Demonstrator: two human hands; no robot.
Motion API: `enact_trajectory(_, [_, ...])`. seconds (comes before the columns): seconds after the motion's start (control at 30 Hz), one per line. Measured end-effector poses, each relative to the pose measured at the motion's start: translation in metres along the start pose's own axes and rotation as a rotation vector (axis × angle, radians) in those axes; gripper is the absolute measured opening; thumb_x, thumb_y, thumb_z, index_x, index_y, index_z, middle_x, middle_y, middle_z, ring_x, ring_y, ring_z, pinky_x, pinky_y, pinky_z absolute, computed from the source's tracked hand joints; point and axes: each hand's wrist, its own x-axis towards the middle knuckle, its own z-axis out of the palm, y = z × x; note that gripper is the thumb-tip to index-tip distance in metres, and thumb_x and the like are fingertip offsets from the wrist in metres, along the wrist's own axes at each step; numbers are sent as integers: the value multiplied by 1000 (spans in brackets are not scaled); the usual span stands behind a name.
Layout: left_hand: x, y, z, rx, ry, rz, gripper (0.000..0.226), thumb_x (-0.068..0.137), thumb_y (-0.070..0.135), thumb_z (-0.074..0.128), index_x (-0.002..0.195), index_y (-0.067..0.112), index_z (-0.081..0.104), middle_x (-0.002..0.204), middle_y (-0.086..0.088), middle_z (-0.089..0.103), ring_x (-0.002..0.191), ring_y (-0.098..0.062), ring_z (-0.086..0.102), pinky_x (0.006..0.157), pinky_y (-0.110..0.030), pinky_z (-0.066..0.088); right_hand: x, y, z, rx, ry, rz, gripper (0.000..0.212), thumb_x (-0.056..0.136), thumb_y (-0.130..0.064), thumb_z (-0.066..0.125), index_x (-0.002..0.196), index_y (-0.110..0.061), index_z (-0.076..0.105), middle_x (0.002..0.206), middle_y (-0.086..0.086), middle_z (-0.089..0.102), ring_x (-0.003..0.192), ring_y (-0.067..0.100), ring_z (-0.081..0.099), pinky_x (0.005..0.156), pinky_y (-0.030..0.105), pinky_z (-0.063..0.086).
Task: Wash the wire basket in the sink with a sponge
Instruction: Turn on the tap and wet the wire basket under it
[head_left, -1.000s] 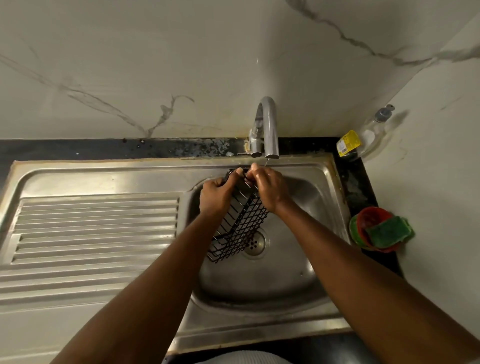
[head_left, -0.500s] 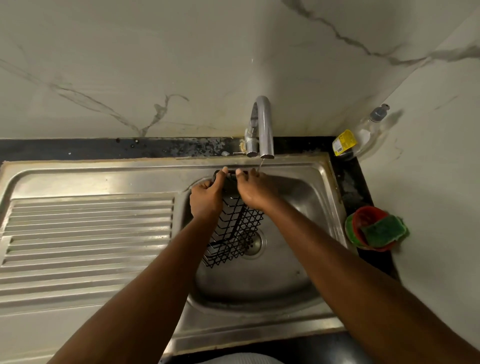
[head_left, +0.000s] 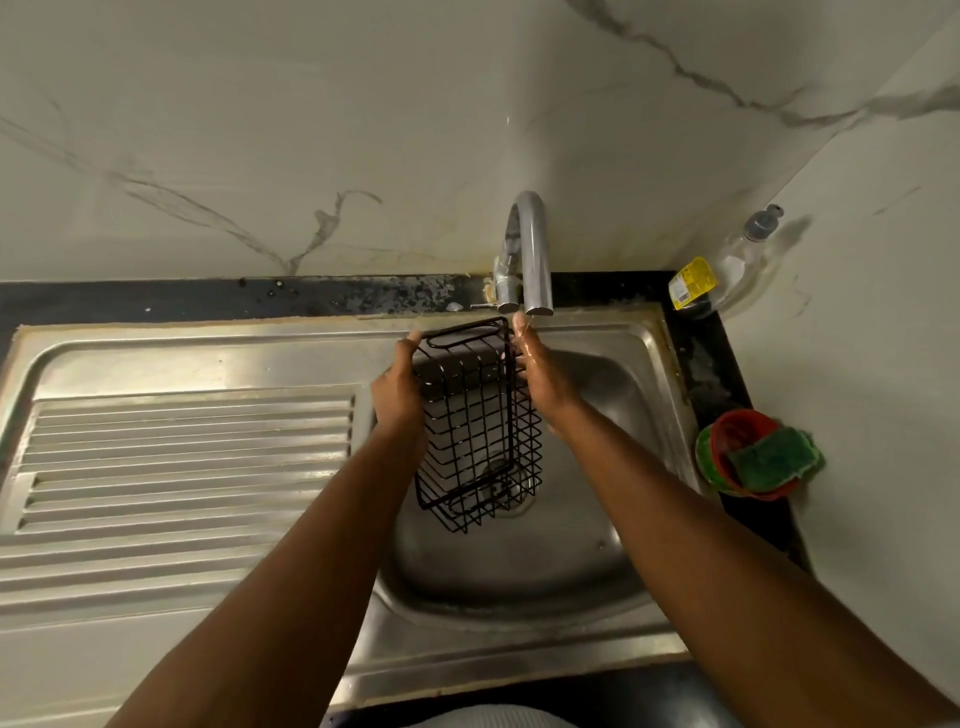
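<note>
The black wire basket (head_left: 478, 431) is held up, tilted, over the steel sink (head_left: 519, 571), near its back edge, just under the silver bent tap (head_left: 532, 249). The left hand (head_left: 397, 389) has a closed grip on the basket's left side. The right hand (head_left: 543, 379) lies on its right side; I cannot tell if that grip is closed. The green sponge (head_left: 774, 457) sits in a red round bowl (head_left: 727, 436) at the counter's right edge.
</note>
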Motion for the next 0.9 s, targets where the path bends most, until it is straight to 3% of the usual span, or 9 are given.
enact_trajectory(0.1, [-1, -10, -11, -37, -26, -61, 61, 82, 74, 64, 116, 23, 68, 117, -7, 74, 105, -21, 63, 95, -37, 50, -8, 12, 0, 207, 36, 137, 76, 106, -63, 9, 158, -15, 36, 163, 16, 34, 150, 34, 31, 120, 50, 20])
enact_trajectory(0.2, [3, -17, -22, -73, -62, -103, 72, 80, 77, 64, 125, 22, 69, 116, -8, 74, 108, -25, 65, 100, -39, 49, -7, 21, -5, 113, -100, 222, 70, 110, -56, 21, 141, -4, 56, 139, 24, 59, 122, 33, 58, 122, 52, 28])
enact_trajectory(0.37, [6, -28, -37, -254, -71, -170, 52, 86, 68, 63, 97, 19, 73, 77, 3, 61, 59, -10, 52, 50, -22, 41, -1, 26, -27, -94, -268, 218, 71, 99, -69, 39, 115, -5, 67, 97, 12, 69, 86, 20, 68, 108, 46, 37])
enact_trajectory(0.43, [10, -29, -43, -346, -42, -204, 66, 67, 72, 78, 106, 18, 75, 89, 0, 60, 67, -13, 52, 57, -26, 40, 1, 29, -38, -124, -270, 232, 61, 93, -72, 48, 97, -14, 65, 83, 5, 64, 73, 17, 62, 90, 39, 53])
enact_trajectory(0.5, [17, -27, -47, -336, -25, -229, 73, 57, 73, 84, 105, 19, 75, 90, 0, 58, 70, -15, 50, 63, -28, 38, 3, 29, -43, -197, -248, 245, 57, 96, -70, 45, 88, -16, 62, 75, 2, 59, 67, 15, 55, 69, 27, 50])
enact_trajectory(0.63, [11, -11, -46, -321, -134, -283, 42, 86, 63, 63, 75, 22, 62, 77, 3, 60, 67, -14, 54, 68, -31, 42, 13, 25, -45, -297, -151, 174, 77, 102, -67, 38, 134, -1, 60, 113, 30, 67, 84, 28, 57, 64, 28, 44])
enact_trajectory(0.73, [15, -12, -50, -322, -206, -361, 46, 98, 58, 50, 99, 18, 72, 105, -6, 78, 106, -26, 67, 104, -44, 42, 15, 14, -52, -428, -107, 46, 59, 107, -58, 35, 138, -16, 60, 114, 16, 66, 89, 19, 58, 62, 22, 34])
enact_trajectory(0.83, [13, -12, -50, -310, -263, -401, 50, 105, 57, 39, 111, 18, 70, 116, -11, 77, 119, -32, 64, 117, -57, 35, 17, 4, -58, -569, -53, 16, 56, 103, -68, 35, 104, -24, 70, 93, 17, 69, 84, 29, 66, 72, 23, 45])
enact_trajectory(0.9, [14, -14, -49, -317, -266, -420, 54, 106, 60, 38, 117, 16, 69, 127, -14, 72, 125, -35, 61, 116, -63, 35, 24, 2, -60, -577, -47, -2, 51, 96, -78, 37, 77, -35, 57, 77, 3, 62, 75, 25, 62, 91, 40, 53])
